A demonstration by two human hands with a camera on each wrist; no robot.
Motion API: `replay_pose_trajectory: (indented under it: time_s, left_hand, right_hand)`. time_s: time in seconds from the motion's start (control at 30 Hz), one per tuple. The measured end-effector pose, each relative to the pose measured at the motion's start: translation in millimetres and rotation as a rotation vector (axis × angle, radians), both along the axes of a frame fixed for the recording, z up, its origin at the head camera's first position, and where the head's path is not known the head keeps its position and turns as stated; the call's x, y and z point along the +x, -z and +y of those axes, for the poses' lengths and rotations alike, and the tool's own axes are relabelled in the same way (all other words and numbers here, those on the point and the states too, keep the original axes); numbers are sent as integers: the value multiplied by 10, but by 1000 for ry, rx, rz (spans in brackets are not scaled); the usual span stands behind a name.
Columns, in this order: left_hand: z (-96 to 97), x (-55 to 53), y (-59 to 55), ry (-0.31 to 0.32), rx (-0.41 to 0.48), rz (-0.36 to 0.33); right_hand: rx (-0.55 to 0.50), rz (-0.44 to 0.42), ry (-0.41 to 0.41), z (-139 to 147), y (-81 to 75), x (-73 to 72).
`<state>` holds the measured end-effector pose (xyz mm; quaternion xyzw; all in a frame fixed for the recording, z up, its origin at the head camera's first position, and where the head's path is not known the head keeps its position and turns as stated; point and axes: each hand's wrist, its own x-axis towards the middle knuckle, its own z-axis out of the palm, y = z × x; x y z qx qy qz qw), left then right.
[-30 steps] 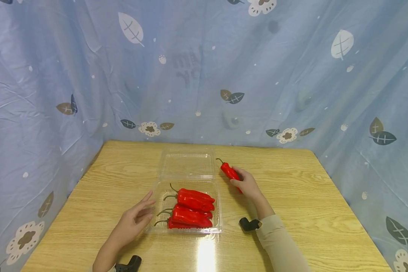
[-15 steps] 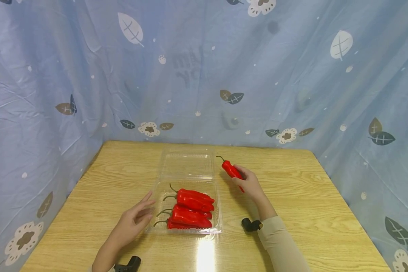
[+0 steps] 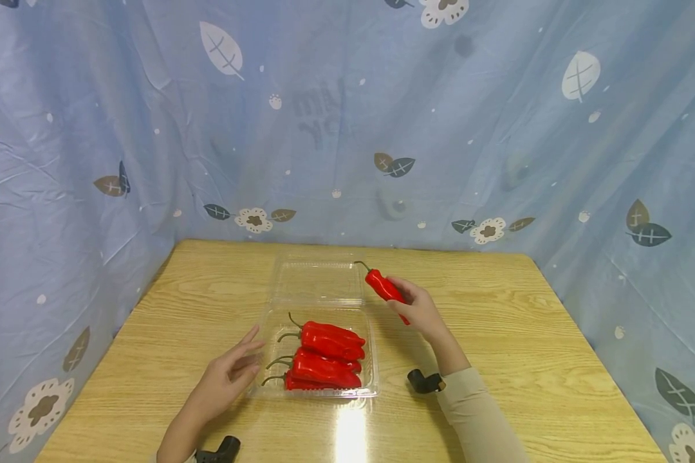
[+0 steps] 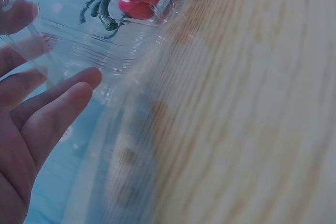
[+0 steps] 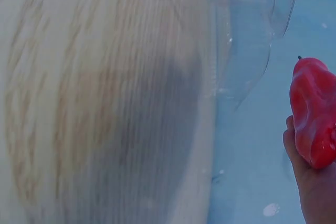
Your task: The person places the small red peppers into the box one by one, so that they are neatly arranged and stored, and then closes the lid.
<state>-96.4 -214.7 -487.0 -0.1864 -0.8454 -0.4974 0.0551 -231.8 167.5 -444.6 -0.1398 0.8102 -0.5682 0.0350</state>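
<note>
My right hand [image 3: 421, 313] grips a long red pepper [image 3: 384, 286] by its lower half, its green stem pointing to the back left. In the right wrist view the same pepper [image 5: 314, 111] shows at the right edge, with the fingers [image 5: 294, 142] behind it. Several red peppers [image 3: 327, 354] lie side by side in a clear plastic container [image 3: 373, 370], stems toward the left. My left hand [image 3: 226, 376] is at the container's left wall, fingers relaxed and spread. In the left wrist view its fingers [image 4: 58, 103] are right at the clear wall, near the green stems [image 4: 107, 11].
The container's clear lid [image 3: 318, 280] lies folded open toward the back. Everything stands on a wooden table [image 3: 486, 308]. A blue patterned curtain [image 3: 336, 128] hangs behind and at both sides. Black wrist mounts [image 3: 423, 381] stick out beside the forearms.
My right hand has raised the pepper a little and moved it left, so its stem now overlaps the lid's right edge in the head view. My left hand has stayed still.
</note>
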Motion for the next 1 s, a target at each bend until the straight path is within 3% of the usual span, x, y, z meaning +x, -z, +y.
replay_pose_trajectory:
  time_s: [0.27,0.83,1.0]
  left_hand:
    - [4,5,-11,1,8,-8]
    - [-17,-3,33,8,12,-8]
    - [-24,-16,51,10,13,4]
  right_hand:
    - [-25,37,-95,-83,-67,44]
    - [-31,23,-305,-381,-157,110]
    - [-10,8,-360,-483,-277,167]
